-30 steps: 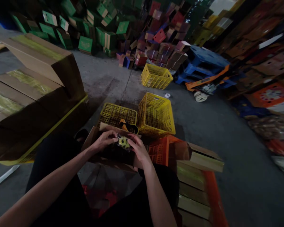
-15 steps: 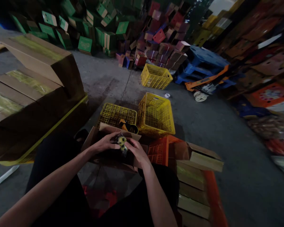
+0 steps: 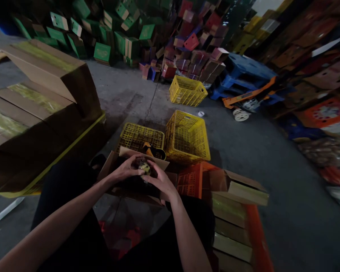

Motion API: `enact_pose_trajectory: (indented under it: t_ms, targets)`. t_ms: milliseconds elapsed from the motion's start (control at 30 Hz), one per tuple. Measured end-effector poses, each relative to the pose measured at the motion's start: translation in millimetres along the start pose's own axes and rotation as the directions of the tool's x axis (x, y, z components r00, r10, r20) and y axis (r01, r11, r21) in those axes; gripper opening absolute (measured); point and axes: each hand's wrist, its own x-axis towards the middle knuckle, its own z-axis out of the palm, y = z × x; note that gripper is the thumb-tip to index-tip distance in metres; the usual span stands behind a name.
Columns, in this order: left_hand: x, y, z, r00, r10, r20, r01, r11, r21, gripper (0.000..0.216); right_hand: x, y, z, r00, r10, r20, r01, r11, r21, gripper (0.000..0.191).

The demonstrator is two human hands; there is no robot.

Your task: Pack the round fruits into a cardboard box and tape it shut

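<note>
A small yellow ball with dark spots (image 3: 144, 168), in what looks like clear plastic wrap, is held between my two hands. My left hand (image 3: 128, 169) is closed around its left side, thumb in front. From the right, my right hand (image 3: 159, 177) grips it with thumb and fingers. Both hands are over an open cardboard box (image 3: 109, 166) between my knees, whose inside is dark and cannot be made out. Just beyond the box's far flap, a black-and-orange tape dispenser (image 3: 151, 150) lies on an upturned yellow crate (image 3: 141, 135).
An open yellow crate (image 3: 188, 138) stands ahead, another yellow crate (image 3: 187, 90) behind it. Closed cartons (image 3: 35, 98) are stacked at left; an orange crate (image 3: 201, 177) with cartons is at right. Farther off are a pallet jack (image 3: 248, 100), blue pallets (image 3: 243, 71) and piled green boxes (image 3: 102, 53).
The ball has turned and dropped slightly between my hands, and its spotted face shows less. My right fingers have shifted over its top. The surroundings stay the same.
</note>
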Motion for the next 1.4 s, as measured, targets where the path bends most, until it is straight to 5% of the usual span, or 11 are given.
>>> enact_pose_trajectory:
  t_ms: [133,300,533,667,800,967,1167,1400]
  targets:
    - [0,-1,-2,0.999,0.004,0.034,-0.006,0.999,0.050,0.069,-1,5,-4,0.999,-0.045,-0.010,0.043,0.992,-0.121,0.061]
    - [6,-13,-16,0.992,-0.023,-0.122,0.060,0.950,0.307,0.051,1,21,-8,1.000,-0.027,0.003,0.026,0.925,-0.379,0.050]
    - [10,-27,-26,0.989,-0.002,-0.151,0.070,0.891,0.448,0.041,4,44,15,0.980,0.124,-0.153,-0.196,0.521,-0.831,0.038]
    - [10,-31,-28,0.989,0.004,-0.150,0.066,0.888,0.456,0.042,7,45,18,0.983,0.009,-0.183,-0.174,0.350,-0.921,0.039]
    - [10,-30,-29,0.990,0.036,-0.139,0.035,0.879,0.475,0.041,13,47,20,0.992,-0.124,0.012,0.065,0.430,-0.900,0.031]
    - [11,-30,-27,0.988,0.035,-0.150,0.036,0.893,0.449,0.041,19,61,38,0.969,-0.034,0.246,0.225,0.539,-0.811,0.027]
    - [10,-30,-23,0.984,0.011,-0.180,0.064,0.913,0.403,0.042,28,79,47,0.979,-0.005,0.206,0.169,0.593,-0.787,0.050]
    - [6,-24,-27,0.987,0.008,-0.160,0.059,0.910,0.410,0.042,32,62,40,0.981,-0.002,0.196,0.142,0.698,-0.702,0.036]
